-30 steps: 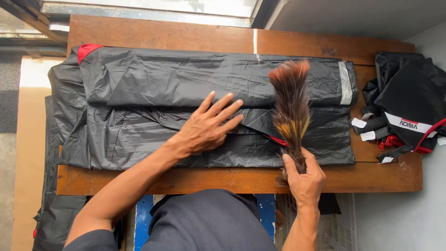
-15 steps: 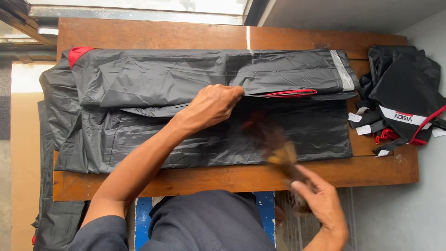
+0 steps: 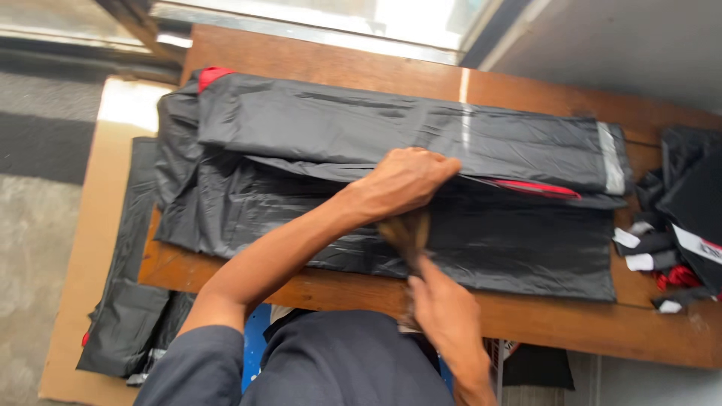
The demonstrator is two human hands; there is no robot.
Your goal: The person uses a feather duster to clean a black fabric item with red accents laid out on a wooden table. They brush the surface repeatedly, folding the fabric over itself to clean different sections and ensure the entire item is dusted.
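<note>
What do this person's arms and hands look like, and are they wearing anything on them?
Both hands are bare: no gloves, rings or watch show. The left hand leads to a bare forearm and a dark navy short sleeve at the upper arm. The right hand is blurred; its forearm is bare too.
</note>
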